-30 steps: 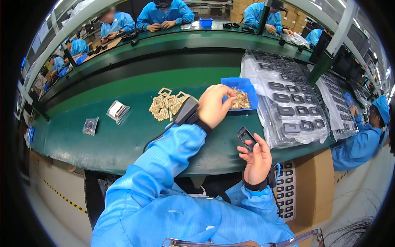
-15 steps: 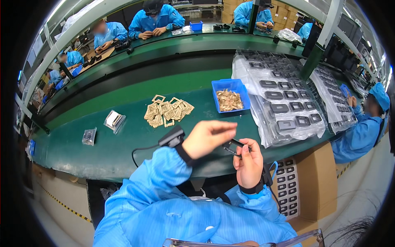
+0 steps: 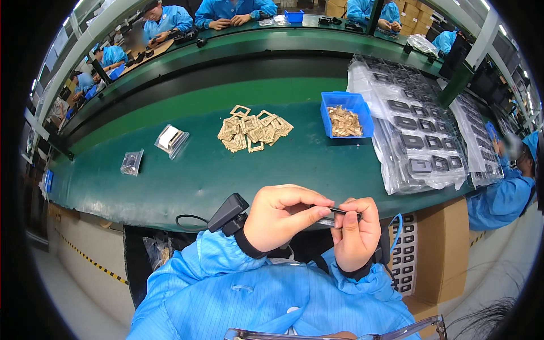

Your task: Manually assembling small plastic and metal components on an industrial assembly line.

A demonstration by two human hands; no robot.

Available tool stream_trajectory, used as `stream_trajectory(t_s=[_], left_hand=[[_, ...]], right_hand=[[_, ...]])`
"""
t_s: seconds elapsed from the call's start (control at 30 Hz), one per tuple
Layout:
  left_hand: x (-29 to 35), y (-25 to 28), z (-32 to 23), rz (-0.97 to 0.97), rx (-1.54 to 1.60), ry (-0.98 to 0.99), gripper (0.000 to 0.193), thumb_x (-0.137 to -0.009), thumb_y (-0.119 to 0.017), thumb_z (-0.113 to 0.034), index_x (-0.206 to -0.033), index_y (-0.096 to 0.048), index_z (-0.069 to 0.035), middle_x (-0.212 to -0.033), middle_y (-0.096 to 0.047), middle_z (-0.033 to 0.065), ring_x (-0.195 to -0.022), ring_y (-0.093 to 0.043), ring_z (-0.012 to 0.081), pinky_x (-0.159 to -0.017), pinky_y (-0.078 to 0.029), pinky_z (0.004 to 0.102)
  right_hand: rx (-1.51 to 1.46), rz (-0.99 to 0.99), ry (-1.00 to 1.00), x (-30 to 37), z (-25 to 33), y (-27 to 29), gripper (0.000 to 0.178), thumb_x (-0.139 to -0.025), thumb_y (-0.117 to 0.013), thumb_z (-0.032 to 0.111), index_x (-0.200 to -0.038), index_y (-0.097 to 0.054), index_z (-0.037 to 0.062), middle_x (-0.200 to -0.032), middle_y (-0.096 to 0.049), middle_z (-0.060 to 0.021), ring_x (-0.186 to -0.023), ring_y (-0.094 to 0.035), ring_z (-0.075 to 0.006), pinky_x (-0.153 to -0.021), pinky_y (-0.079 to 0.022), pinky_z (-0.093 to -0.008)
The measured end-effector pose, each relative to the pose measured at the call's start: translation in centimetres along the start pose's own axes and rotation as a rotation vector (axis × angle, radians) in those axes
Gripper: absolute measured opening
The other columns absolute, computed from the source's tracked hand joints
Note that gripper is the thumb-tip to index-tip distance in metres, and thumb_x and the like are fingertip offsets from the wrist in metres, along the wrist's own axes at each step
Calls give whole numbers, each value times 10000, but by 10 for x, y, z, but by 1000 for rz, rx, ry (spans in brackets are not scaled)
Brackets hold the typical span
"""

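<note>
Between my two hands is a small, thin black rectangular frame, seen nearly edge-on and held close to the table's front edge. My left hand pinches its left side between thumb and fingers. On its right side, my right hand closes its thumb and fingers round the frame. The fingers hide much of it. Beyond my hands lies a loose heap of flat gold-coloured frames. To the right of that heap stands a blue bin with many small gold pieces in it.
Plastic-wrapped trays of black frames are stacked on the right of the green table. Two small clear bags lie on the left. An open cardboard box with more black parts stands below, right. Co-workers in blue sit around.
My left hand has come down onto the black frame, which it now grips together with my right. The frame has turned edge-on. The view has shifted, so the table appears higher.
</note>
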State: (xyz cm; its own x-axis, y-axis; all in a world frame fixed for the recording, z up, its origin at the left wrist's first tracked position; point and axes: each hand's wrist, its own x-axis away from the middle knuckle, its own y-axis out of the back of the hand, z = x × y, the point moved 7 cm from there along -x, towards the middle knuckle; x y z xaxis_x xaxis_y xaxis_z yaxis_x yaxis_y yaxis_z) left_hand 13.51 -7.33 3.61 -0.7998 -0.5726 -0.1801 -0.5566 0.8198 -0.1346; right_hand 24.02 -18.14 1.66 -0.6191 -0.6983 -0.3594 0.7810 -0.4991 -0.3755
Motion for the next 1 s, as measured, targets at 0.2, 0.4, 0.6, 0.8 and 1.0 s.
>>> stream_trajectory(t_s=[0.2, 0.4, 0.6, 0.8, 1.0], left_hand=[[4, 8, 1, -50, -27, -28, 141, -880, -713, 26, -1019, -741, 27, -992, -733, 134, -908, -700, 164, -806, -561, 277], [8, 13, 3, -44, -146, 109, 133, -899, -704, 8, -1027, -736, 30, -970, -728, 99, -881, -691, 139, -765, -565, 266], [6, 19, -18, -164, -485, -274, 129, -802, -796, -82, -838, -703, 0, -810, -693, 79, -711, -670, 141, -593, -525, 254], [9, 15, -42, -131, -897, -592, 292, -688, -822, -136, -655, -539, -73, -628, -550, 54, -553, -547, 236, -460, -401, 314], [20, 2, -48, -138, -1027, -792, 253, -720, -787, -51, -680, -537, -62, -646, -572, 76, -546, -550, 254, -479, -431, 354]], right_hand=[[-14, -16, -73, 1, -5, -7, 147, -1048, -504, 135, -1027, -542, -5, -736, -543, -49, -497, -422, -41, -447, -331, -186], [-80, -55, -242, 1, -12, -4, 230, -1068, -471, 204, -1042, -549, -11, -745, -553, -65, -494, -431, -52, -442, -352, -183], [-295, 12, -327, 3, -17, -15, 350, -1072, -463, 280, -1172, -561, -40, -815, -593, -104, -530, -499, -89, -479, -417, -196], [-341, 123, -422, 9, -17, -24, 415, -1059, -497, 300, -1269, -561, -52, -925, -628, -110, -618, -559, -110, -542, -464, -210], [113, 328, -131, 8, -11, -40, 294, -1050, -490, 139, -1269, -564, -44, -1155, -605, -93, -956, -597, -106, -660, -526, -226]])
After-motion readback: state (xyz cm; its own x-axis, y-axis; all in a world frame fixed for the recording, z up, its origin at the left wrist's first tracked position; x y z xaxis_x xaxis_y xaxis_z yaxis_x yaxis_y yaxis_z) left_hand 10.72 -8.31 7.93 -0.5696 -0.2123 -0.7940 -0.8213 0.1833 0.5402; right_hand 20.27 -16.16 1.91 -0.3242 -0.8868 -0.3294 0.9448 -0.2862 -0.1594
